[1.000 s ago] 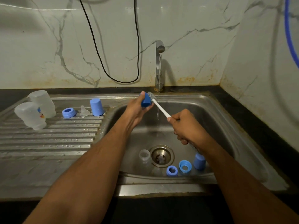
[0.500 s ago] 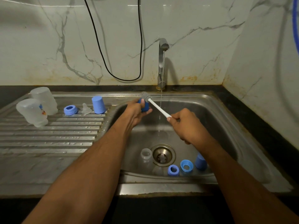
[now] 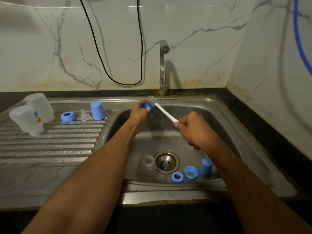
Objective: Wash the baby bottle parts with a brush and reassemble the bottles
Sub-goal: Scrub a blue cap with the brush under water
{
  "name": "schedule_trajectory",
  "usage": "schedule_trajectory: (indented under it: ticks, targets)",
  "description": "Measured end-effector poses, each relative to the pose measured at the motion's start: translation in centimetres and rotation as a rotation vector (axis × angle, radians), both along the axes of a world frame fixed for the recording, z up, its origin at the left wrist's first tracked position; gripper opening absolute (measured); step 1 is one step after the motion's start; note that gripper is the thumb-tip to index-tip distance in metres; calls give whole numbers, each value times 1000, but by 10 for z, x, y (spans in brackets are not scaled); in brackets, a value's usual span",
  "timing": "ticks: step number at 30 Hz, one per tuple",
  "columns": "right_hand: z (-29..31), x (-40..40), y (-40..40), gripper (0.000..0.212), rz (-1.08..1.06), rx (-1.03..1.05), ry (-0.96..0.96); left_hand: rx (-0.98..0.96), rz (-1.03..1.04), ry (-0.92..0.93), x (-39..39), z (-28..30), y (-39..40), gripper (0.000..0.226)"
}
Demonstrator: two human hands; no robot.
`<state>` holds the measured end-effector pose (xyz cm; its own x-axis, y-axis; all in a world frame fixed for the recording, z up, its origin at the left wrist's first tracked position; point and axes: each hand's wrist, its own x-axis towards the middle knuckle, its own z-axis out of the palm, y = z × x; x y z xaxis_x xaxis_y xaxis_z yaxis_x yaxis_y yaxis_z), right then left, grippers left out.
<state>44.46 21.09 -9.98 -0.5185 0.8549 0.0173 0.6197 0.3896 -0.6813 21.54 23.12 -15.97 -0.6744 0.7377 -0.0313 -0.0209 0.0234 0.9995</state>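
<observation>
My left hand (image 3: 139, 114) grips a blue bottle cap (image 3: 148, 108) over the back left of the sink basin (image 3: 236, 132). My right hand (image 3: 194, 130) holds the white handle of a bottle brush (image 3: 166, 112); its grey bristle head touches the top of the cap. In the basin near the drain lie a clear bottle (image 3: 148, 162), two blue collar rings (image 3: 177, 177) (image 3: 190, 172) and another blue cap (image 3: 206, 166). On the drainboard (image 3: 50, 144) stand two clear bottles upside down (image 3: 27, 119) (image 3: 40, 105), a blue ring (image 3: 68, 116), a clear nipple (image 3: 84, 114) and a blue cap (image 3: 98, 110).
The tap (image 3: 164, 65) at the back runs a thin stream of water just right of the brush head. A black cable (image 3: 118, 65) hangs on the marble wall. A dark counter (image 3: 278, 141) borders the sink on the right.
The brush head has come out from the cap's front and now sits on top of it. Both hands have shifted slightly left of the water stream.
</observation>
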Motion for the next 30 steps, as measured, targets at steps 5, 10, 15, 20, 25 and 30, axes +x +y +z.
schedule_trajectory:
  ticks: [5, 10, 15, 20, 25, 30]
  targets:
    - [-1, -6, 1, 25, -11, 41, -15, 8, -17, -7, -1, -4, -3, 42]
    - [-9, -2, 9, 25, -84, 107, -17, 45, -89, 50, 17, 1, 3, 44]
    - [-17, 6, 26, 26, -156, 129, -85, 32, -79, -75, 22, -8, 3, 28]
    - [-22, 16, 39, 24, -217, 79, -57, -21, -87, 15, 35, -13, 6, 34]
    - [-21, 18, 39, 26, -236, 79, -15, -33, -30, 254, 40, -19, 12, 38]
    - [-24, 17, 40, 27, -226, 90, 19, -22, 13, 396, 41, -19, 11, 45]
